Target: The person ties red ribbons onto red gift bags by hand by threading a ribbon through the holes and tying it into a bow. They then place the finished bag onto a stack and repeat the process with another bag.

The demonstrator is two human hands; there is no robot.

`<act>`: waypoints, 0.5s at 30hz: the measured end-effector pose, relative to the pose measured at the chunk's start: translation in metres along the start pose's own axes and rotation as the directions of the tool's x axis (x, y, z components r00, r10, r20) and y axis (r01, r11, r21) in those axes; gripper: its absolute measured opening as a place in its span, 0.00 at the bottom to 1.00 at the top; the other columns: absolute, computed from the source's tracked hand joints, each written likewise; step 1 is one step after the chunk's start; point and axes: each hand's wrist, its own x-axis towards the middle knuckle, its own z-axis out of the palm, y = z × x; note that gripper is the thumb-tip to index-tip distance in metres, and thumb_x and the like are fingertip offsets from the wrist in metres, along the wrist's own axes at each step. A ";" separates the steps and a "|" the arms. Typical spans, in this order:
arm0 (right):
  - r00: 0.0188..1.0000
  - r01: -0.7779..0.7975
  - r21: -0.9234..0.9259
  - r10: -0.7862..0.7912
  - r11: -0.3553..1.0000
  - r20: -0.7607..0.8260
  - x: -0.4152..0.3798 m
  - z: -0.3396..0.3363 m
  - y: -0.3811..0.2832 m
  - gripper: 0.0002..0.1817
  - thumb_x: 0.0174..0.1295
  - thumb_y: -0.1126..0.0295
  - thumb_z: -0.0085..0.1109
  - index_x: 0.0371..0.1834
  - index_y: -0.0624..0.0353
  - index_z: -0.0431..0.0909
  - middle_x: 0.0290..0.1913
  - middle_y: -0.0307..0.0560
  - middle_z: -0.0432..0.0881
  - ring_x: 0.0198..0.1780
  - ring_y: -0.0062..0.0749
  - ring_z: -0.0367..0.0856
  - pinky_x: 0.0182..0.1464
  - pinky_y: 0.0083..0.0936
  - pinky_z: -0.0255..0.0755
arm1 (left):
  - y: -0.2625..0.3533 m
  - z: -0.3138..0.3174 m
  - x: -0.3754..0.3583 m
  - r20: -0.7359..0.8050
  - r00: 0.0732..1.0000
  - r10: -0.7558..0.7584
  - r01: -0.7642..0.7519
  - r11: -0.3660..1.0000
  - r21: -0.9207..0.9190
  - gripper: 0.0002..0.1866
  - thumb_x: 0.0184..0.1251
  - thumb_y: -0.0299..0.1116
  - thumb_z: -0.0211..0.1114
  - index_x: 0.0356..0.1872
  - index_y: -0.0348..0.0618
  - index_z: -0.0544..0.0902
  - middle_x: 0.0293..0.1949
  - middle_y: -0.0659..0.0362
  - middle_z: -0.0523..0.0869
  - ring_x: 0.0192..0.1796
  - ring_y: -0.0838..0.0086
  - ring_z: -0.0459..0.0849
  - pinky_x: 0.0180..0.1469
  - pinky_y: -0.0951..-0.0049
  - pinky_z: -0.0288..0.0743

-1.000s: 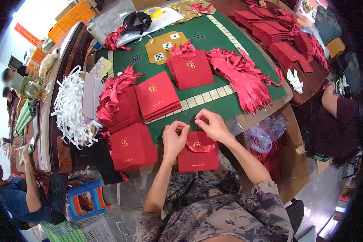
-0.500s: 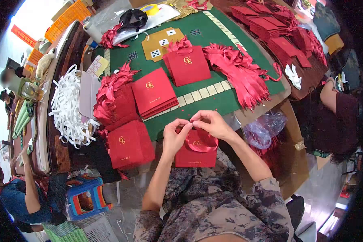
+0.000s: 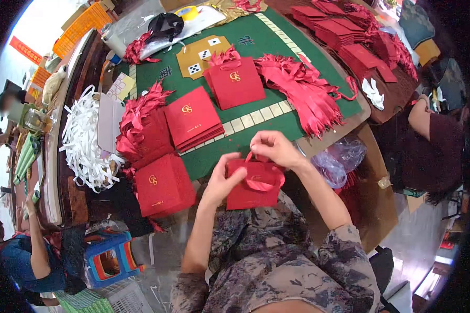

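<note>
The bag (image 3: 251, 201) is located just off the near edge of the mat (image 3: 214, 151), above the wearer's lap. The right hand (image 3: 277, 151) pinches a red ribbon between thumb and fingertips at the bag's top edge. The left hand (image 3: 222, 182) is partly open at the bag's left side, thumb apart from the fingers.

On the mat: a stack (image 3: 193, 117) near the front, a ribboned stack (image 3: 240, 86) behind it, and a ribbon bundle (image 3: 308, 99) toward the right. Left of the mat: white ribbons (image 3: 86, 141). Right of its near edge: clear plastic (image 3: 339, 161).

The handle loop obstructs the logo. The printed face is up; the top edge points toward the mat. The outline is near square; a long axis cannot be told.
</note>
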 end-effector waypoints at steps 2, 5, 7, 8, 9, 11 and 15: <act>0.989 0.061 -0.119 -0.076 0.991 -0.126 0.004 -0.009 0.005 0.05 0.71 0.71 0.60 0.39 0.60 0.79 0.29 0.31 0.78 0.29 0.12 0.74 0.33 0.16 0.69 | 0.008 -0.005 -0.016 0.175 0.984 -0.039 0.041 0.999 -0.007 0.37 0.61 0.27 0.76 0.70 0.33 0.68 0.60 0.58 0.80 0.61 0.75 0.78 0.66 0.69 0.72; 0.993 -0.010 -0.045 0.004 0.999 -0.121 0.005 -0.013 0.005 0.06 0.69 0.71 0.62 0.38 0.63 0.81 0.30 0.29 0.78 0.31 0.12 0.73 0.35 0.17 0.69 | 0.011 -0.001 -0.025 0.222 0.975 -0.019 0.008 0.999 0.049 0.37 0.61 0.26 0.75 0.70 0.33 0.68 0.61 0.58 0.80 0.61 0.77 0.77 0.66 0.69 0.72; 0.989 0.013 -0.048 -0.020 0.999 -0.147 0.010 -0.014 0.010 0.05 0.68 0.72 0.62 0.38 0.63 0.82 0.30 0.31 0.79 0.32 0.13 0.75 0.36 0.17 0.71 | 0.015 0.002 -0.031 0.227 0.974 0.026 -0.058 0.989 0.135 0.36 0.60 0.24 0.75 0.69 0.33 0.69 0.61 0.58 0.80 0.62 0.77 0.77 0.66 0.69 0.72; 0.989 0.018 -0.053 -0.025 0.998 -0.148 0.014 -0.018 0.013 0.05 0.68 0.72 0.62 0.38 0.63 0.82 0.30 0.31 0.79 0.32 0.13 0.75 0.36 0.17 0.71 | 0.015 0.000 -0.033 0.230 0.973 0.032 -0.064 0.989 0.135 0.36 0.60 0.24 0.75 0.69 0.33 0.69 0.61 0.58 0.80 0.62 0.77 0.77 0.66 0.69 0.72; 0.975 0.073 -0.095 -0.091 0.993 -0.202 0.018 -0.019 0.009 0.05 0.68 0.72 0.62 0.38 0.63 0.82 0.30 0.31 0.80 0.32 0.13 0.75 0.36 0.17 0.71 | 0.014 -0.002 -0.037 0.272 0.962 -0.001 -0.040 0.989 0.145 0.35 0.61 0.23 0.75 0.68 0.33 0.70 0.60 0.58 0.81 0.61 0.77 0.78 0.66 0.69 0.72; 0.950 0.078 -0.110 -0.108 0.991 -0.294 0.022 -0.028 0.001 0.05 0.67 0.73 0.62 0.37 0.63 0.82 0.31 0.33 0.82 0.33 0.14 0.76 0.37 0.17 0.72 | 0.014 -0.004 -0.043 0.358 0.934 0.005 -0.066 0.985 0.159 0.32 0.62 0.22 0.73 0.67 0.33 0.71 0.58 0.60 0.83 0.59 0.78 0.79 0.65 0.69 0.73; 0.962 0.062 -0.176 -0.106 0.982 -0.253 0.030 -0.031 0.014 0.06 0.69 0.69 0.62 0.40 0.61 0.82 0.33 0.32 0.82 0.33 0.13 0.75 0.37 0.16 0.71 | 0.020 -0.006 -0.047 0.348 0.937 -0.026 -0.050 0.977 0.209 0.30 0.62 0.23 0.73 0.65 0.34 0.73 0.57 0.59 0.84 0.58 0.78 0.79 0.64 0.69 0.73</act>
